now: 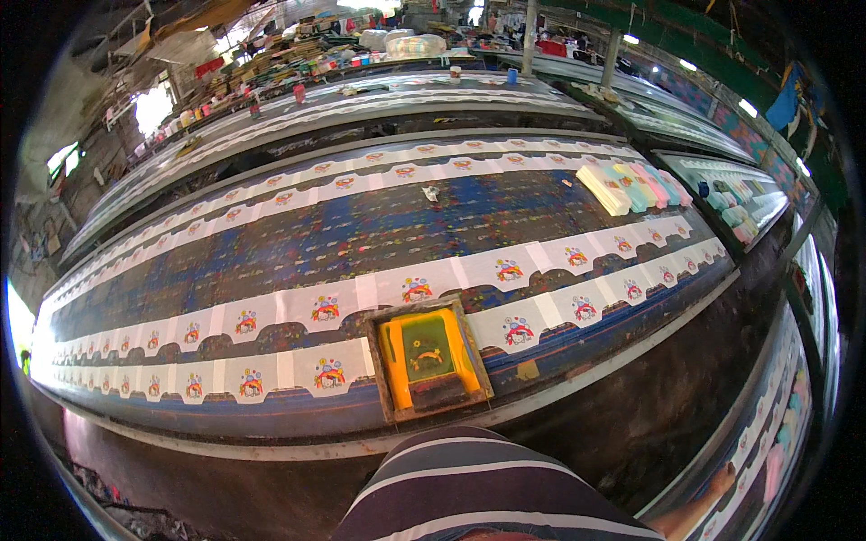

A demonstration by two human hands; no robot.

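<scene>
At the lower right, my right hand [721, 481] reaches out to the side table [672, 491], beside a strip of printed white fabric pieces. Its fingers are too small and foreshortened to show whether they grip anything. My left hand is out of view. In front of my body a wooden-framed printing screen [481, 370] lies on the long table's near edge, over the near row of fabric. Yellow ink [397, 347] covers the inside of the screen around a dark central design. Printed white fabric pieces [302, 365] run in rows to both sides of it, with colourful cartoon motifs.
Stacks of folded yellow, green and pink fabric [631, 187] sit at the long table's far right. A small crumpled scrap [430, 194] lies mid-table. More long tables with fabric strips stand behind and at right. A pillar [529, 41] rises at the back.
</scene>
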